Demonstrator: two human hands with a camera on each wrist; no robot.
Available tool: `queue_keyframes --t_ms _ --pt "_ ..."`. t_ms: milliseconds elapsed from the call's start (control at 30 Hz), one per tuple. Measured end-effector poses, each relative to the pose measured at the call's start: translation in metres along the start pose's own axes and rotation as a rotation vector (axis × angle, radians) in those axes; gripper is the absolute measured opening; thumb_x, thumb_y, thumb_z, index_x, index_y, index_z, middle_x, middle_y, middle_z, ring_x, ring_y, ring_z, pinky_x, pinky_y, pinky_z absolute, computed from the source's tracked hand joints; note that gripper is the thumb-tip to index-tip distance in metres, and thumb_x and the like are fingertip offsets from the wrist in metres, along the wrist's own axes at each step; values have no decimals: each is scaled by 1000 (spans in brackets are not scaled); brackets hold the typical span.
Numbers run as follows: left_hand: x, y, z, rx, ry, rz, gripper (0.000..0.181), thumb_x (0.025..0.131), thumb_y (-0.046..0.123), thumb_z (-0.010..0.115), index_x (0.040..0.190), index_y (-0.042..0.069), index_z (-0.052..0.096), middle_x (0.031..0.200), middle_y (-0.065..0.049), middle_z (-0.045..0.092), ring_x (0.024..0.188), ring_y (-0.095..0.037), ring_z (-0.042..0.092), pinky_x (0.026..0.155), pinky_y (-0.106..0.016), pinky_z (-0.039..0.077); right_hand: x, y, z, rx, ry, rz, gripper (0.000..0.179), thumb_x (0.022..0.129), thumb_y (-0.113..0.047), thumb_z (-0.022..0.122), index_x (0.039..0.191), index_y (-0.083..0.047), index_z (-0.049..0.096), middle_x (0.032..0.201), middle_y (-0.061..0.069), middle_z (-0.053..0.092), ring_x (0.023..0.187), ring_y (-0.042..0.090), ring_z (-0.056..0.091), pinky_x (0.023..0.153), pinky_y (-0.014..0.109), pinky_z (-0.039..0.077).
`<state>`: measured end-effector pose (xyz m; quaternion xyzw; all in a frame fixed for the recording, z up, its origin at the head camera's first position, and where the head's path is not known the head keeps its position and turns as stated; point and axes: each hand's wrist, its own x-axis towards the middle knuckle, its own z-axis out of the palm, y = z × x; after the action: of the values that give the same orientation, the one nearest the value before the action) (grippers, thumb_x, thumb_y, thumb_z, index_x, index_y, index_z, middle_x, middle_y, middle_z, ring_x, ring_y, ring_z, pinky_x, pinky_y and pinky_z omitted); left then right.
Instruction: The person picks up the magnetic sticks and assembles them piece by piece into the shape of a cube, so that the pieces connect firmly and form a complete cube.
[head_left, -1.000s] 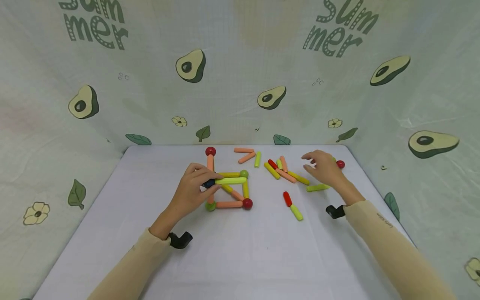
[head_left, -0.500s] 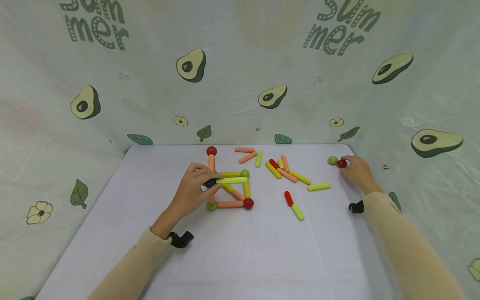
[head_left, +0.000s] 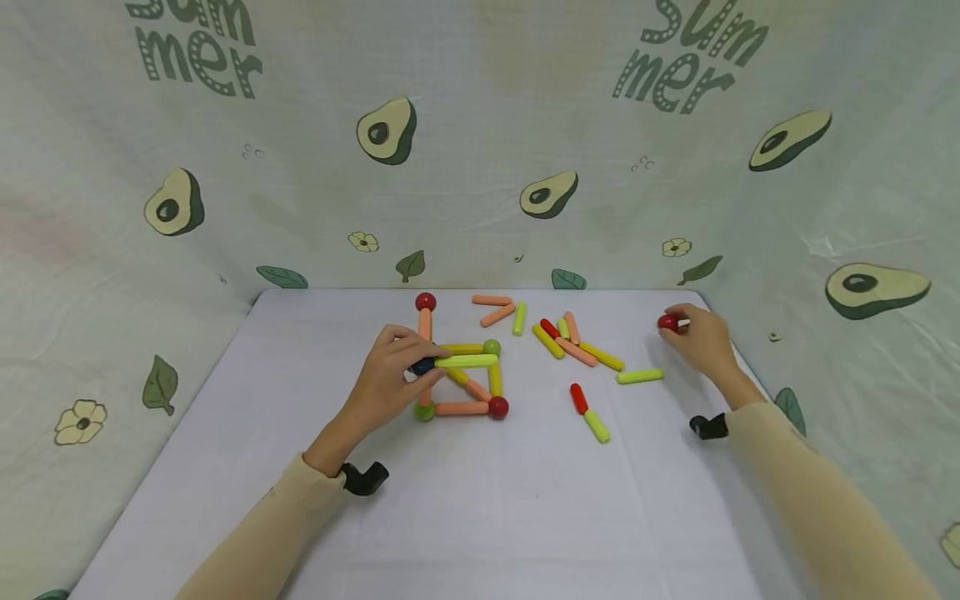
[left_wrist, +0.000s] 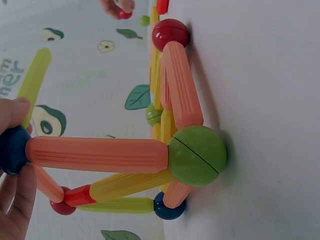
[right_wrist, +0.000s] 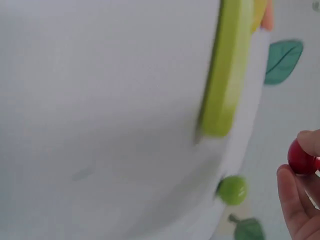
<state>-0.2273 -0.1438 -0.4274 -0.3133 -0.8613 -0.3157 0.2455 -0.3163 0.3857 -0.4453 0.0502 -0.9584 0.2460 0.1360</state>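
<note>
My left hand holds a dark blue ball at the top of a frame of ribbed magnetic sticks and balls. A yellow-green stick juts rightward from this ball. Below it, a salmon stick runs down to a green ball on the table. The frame's base has a red ball at its near right corner. At the table's far right, my right hand pinches a loose red ball between thumb and fingers, lifted off the surface. A loose green ball lies nearby, hidden in the head view.
A pile of mixed sticks lies right of the frame, with a lone yellow-green stick beside it. Nearer me is a red and yellow-green pair. Salmon sticks lie at the back. A printed cloth hangs behind the table.
My right hand moved right to the loose balls, took the red one, and has raised it and drawn it slightly left. The left hand has stayed on the blue ball.
</note>
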Motion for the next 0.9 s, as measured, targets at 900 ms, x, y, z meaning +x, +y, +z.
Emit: queue_keyframes --t_ms 900 --pt "0 2 0 19 -22 -11 30 89 23 89 117 16 81 108 2 78 113 -22 52 92 -40 50 -61 -229 51 414 -181 -509 39 88 -5 88 124 -10 73 113 0 74 94 12 74 84 27 62"
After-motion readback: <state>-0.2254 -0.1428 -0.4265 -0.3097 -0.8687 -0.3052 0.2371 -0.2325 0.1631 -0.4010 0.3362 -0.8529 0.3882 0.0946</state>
